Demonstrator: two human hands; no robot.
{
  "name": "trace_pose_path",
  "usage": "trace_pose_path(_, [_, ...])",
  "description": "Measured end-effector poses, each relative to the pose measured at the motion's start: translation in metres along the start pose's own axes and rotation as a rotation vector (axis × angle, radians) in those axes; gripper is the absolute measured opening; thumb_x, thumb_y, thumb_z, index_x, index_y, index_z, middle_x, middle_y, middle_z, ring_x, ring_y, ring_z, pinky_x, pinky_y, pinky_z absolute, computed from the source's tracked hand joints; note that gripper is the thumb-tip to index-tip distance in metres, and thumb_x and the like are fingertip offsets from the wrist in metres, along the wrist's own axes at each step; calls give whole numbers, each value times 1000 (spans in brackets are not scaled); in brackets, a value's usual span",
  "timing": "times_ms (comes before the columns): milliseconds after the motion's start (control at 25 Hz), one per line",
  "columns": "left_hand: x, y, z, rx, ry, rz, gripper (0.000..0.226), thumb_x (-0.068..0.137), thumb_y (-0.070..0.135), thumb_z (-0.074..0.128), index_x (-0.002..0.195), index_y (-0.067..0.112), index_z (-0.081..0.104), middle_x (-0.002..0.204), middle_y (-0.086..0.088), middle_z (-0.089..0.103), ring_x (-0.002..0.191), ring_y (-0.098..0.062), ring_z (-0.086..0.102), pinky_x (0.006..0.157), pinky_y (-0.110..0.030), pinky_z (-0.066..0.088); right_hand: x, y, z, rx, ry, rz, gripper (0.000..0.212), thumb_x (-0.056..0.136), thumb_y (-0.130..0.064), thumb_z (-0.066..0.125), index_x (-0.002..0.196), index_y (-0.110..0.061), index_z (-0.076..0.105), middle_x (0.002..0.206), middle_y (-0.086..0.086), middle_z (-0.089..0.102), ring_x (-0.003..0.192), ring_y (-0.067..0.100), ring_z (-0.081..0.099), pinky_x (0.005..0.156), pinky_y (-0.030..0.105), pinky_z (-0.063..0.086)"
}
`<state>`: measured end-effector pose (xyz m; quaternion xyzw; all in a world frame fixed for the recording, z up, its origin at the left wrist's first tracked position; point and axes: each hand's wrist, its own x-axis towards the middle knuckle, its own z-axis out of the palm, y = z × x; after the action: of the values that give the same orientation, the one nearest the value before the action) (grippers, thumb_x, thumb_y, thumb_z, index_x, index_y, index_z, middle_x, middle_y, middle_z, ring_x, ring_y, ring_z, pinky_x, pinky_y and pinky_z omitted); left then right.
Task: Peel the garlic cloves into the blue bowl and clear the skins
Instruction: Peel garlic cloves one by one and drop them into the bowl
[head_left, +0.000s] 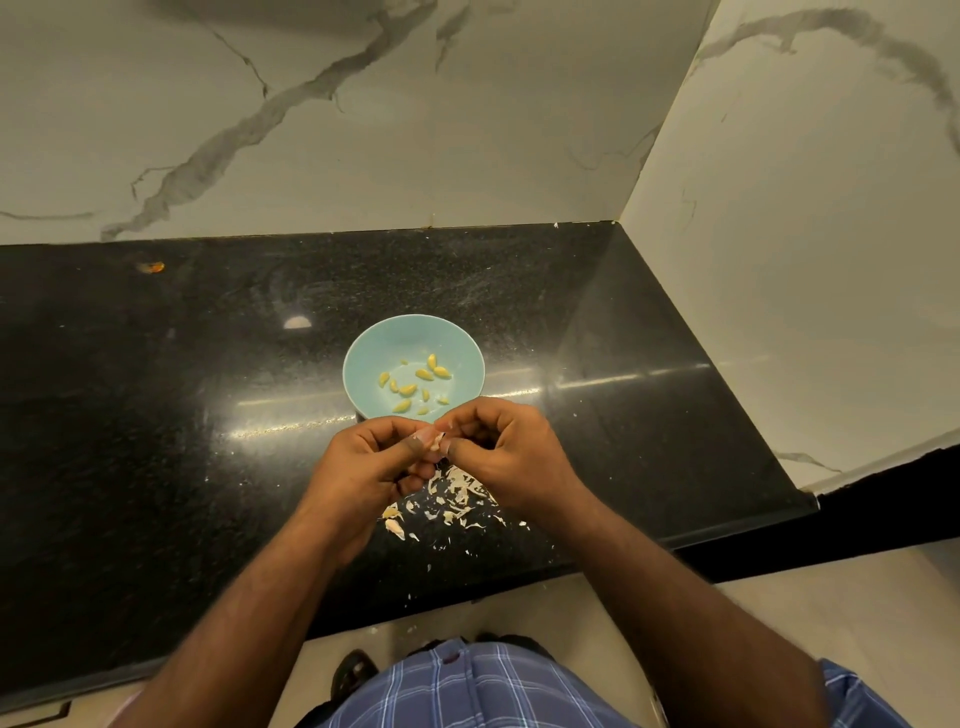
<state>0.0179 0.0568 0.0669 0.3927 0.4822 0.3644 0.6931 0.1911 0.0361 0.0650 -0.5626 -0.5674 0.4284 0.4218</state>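
A light blue bowl (363, 358) stands on the black counter and holds several peeled yellowish garlic cloves (415, 382). Just in front of its near rim, my left hand (371, 462) and my right hand (506, 449) meet above the counter. Both pinch one small garlic clove (435, 440) between thumbs and fingertips; most of the clove is hidden by the fingers. A heap of pale garlic skins (454, 499) lies on the counter right below my hands, with smaller flakes scattered toward the front edge.
The black speckled counter (182, 415) runs left and ends at a corner on the right, with marble walls (415, 130) behind and to the right. A small orange scrap (150, 266) lies far back left. The counter's front edge is close to my body.
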Motion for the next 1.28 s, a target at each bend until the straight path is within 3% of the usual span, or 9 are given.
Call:
trace_pose_path(120, [1,-1,-1,-83,-39,-18,22,83,15,69,95,-2,75,81,-13,72,68,-11,66,61,-17,55,0,2,1,-207,72,-90,11,89,-16,75,100,-16,78,93,-5,73,88,10,70,80,32,60])
trace_pose_path(240, [2,-1,-1,-116,-45,-26,22,79,14,70,93,-3,75,82,-15,73,68,-12,66,62,-18,56,0,3,-2,-287,29,-161,16,90,-13,74,105,-15,78,100,-6,68,95,6,64,82,18,53])
trace_pose_path(400, [2,1,2,-127,-58,-54,21,78,18,71,88,-1,73,78,-12,71,64,-11,63,58,-18,53,-1,4,0,-60,77,-97,17,86,-7,77,103,-12,79,104,-4,75,101,8,70,91,30,58])
trace_pose_path(560, [5,0,1,-139,-35,-68,24,77,20,74,89,0,71,75,-10,67,62,-12,60,55,-17,52,-2,0,5,6,109,-66,16,90,-3,72,103,-9,79,99,0,77,95,9,72,88,27,59])
trace_pose_path(760, [8,-2,-3,-246,-15,-96,4,80,11,74,82,9,71,76,-8,65,63,-12,58,56,-18,52,-4,-4,9,175,37,-7,21,90,-3,72,109,-11,78,97,-12,77,102,10,72,93,29,58])
trace_pose_path(960, [8,-4,-6,-298,-52,-115,6,75,13,80,77,12,74,77,-8,64,63,-12,58,55,-17,51,-5,-6,14,227,68,-9,17,89,-2,73,105,-7,78,100,3,78,100,19,74,95,39,59])
trace_pose_path(1160, [6,-5,-8,-278,-123,-84,51,45,34,103,81,11,76,78,-8,66,64,-10,60,55,-16,52,-6,-6,12,173,99,-57,13,87,-3,74,99,-6,79,95,6,78,95,20,75,90,42,61])
trace_pose_path(1280, [5,-3,-4,-270,-116,-69,57,37,37,104,79,12,77,74,-6,66,63,-9,59,55,-16,51,-6,-6,12,141,119,-80,11,87,-5,75,97,-6,79,93,6,78,91,19,75,86,37,62])
